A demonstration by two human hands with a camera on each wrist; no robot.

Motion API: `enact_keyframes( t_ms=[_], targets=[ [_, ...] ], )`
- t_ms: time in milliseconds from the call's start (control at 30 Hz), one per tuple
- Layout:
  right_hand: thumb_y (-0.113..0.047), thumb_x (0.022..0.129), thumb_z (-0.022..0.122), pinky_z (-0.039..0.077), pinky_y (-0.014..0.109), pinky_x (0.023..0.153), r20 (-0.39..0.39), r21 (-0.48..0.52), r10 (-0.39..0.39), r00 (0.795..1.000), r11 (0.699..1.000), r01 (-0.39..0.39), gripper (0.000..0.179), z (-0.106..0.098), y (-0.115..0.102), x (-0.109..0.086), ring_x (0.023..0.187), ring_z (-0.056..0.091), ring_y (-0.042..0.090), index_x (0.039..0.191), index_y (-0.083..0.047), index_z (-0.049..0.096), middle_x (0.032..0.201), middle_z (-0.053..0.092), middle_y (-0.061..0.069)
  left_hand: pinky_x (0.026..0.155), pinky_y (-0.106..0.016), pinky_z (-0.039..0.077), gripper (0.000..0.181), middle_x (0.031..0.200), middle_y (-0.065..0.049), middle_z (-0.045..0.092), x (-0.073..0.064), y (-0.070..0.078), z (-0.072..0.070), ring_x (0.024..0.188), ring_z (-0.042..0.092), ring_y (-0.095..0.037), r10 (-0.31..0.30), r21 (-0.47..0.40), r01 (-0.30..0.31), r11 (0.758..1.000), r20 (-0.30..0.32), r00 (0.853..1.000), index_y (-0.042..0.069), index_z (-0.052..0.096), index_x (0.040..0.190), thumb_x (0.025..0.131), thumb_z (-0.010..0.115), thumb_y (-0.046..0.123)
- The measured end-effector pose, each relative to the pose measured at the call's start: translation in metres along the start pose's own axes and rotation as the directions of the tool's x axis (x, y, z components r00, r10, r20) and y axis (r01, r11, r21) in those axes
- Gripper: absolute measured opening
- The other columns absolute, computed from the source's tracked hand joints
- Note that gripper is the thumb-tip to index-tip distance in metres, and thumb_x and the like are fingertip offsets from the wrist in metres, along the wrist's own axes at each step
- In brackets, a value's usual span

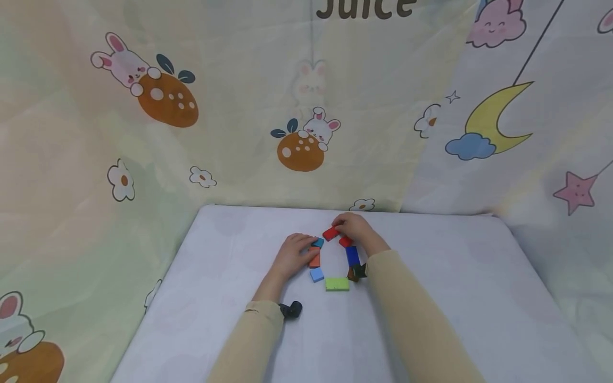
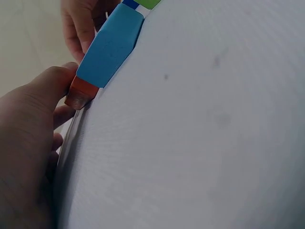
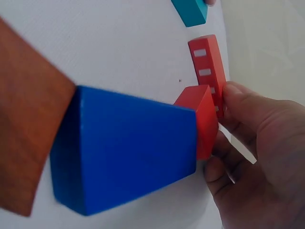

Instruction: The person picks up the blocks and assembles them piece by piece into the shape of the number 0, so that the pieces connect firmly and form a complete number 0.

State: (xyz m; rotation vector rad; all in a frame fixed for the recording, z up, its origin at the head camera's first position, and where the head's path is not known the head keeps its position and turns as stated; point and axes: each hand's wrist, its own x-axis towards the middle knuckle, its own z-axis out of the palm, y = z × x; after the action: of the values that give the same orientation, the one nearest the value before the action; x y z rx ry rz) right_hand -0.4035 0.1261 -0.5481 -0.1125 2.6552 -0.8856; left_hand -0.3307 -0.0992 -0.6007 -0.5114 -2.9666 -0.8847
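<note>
Small coloured blocks stand in a ring on the white table. At the ring's left side my left hand pinches a teal block between index finger and thumb; the thumb also lies over the end of an orange block. In the left wrist view that teal block is hidden. At the far side my right hand pinches a red block with white rectangles, thumb on its side. Close under its fingers is a second red block, which touches a blue block.
A light blue block, a lime green block and a brown block make up the ring's near side. Behind the far edge of the table hangs a printed cloth. Each wrist carries a small black camera.
</note>
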Motion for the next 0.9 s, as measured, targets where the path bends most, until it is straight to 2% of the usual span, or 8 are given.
enact_keyframes(
  t_ms=[200, 333, 600, 900],
  targets=[
    [-0.030, 0.097, 0.062, 0.051, 0.033, 0.083, 0.008, 0.032, 0.018, 1.000, 0.999, -0.018, 0.017, 0.004, 0.006, 0.001, 0.100, 0.056, 0.023, 0.111, -0.022, 0.068, 0.111, 0.064, 0.005, 0.117, -0.044, 0.036, 0.049, 0.142, 0.006, 0.056, 0.000, -0.001, 0.001, 0.141, 0.039, -0.021, -0.019, 0.009, 0.019, 1.000, 0.008, 1.000, 0.034, 0.056, 0.140, 0.095, 0.058, 0.054],
    [-0.033, 0.097, 0.063, 0.050, 0.034, 0.086, -0.006, 0.025, 0.006, 1.000, 1.000, -0.006, 0.017, 0.008, 0.009, 0.000, 0.099, 0.055, 0.023, 0.108, -0.023, 0.068, 0.108, 0.063, 0.004, 0.117, -0.044, 0.037, 0.049, 0.141, 0.005, 0.057, 0.000, -0.003, 0.002, 0.141, 0.039, -0.022, -0.010, 0.003, 0.010, 1.000, 0.001, 1.000, 0.032, 0.057, 0.139, 0.095, 0.059, 0.053],
    [-0.034, 0.096, 0.063, 0.049, 0.036, 0.087, -0.022, 0.062, 0.009, 1.000, 0.998, -0.007, 0.015, 0.011, 0.011, 0.000, 0.099, 0.056, 0.023, 0.104, -0.023, 0.069, 0.105, 0.065, 0.004, 0.117, -0.044, 0.036, 0.051, 0.142, 0.005, 0.057, 0.001, -0.005, 0.003, 0.141, 0.040, -0.021, -0.007, 0.018, 0.007, 1.000, 0.000, 1.000, 0.031, 0.056, 0.141, 0.095, 0.057, 0.054],
    [-0.034, 0.096, 0.064, 0.048, 0.037, 0.089, -0.025, 0.053, -0.028, 0.999, 0.998, 0.029, 0.014, 0.010, 0.017, 0.001, 0.099, 0.055, 0.023, 0.103, -0.023, 0.070, 0.102, 0.066, 0.003, 0.117, -0.044, 0.037, 0.051, 0.141, 0.005, 0.058, 0.001, -0.003, 0.003, 0.141, 0.040, -0.022, -0.004, 0.002, 0.005, 1.000, -0.008, 1.000, 0.030, 0.056, 0.141, 0.095, 0.058, 0.053]
  ],
)
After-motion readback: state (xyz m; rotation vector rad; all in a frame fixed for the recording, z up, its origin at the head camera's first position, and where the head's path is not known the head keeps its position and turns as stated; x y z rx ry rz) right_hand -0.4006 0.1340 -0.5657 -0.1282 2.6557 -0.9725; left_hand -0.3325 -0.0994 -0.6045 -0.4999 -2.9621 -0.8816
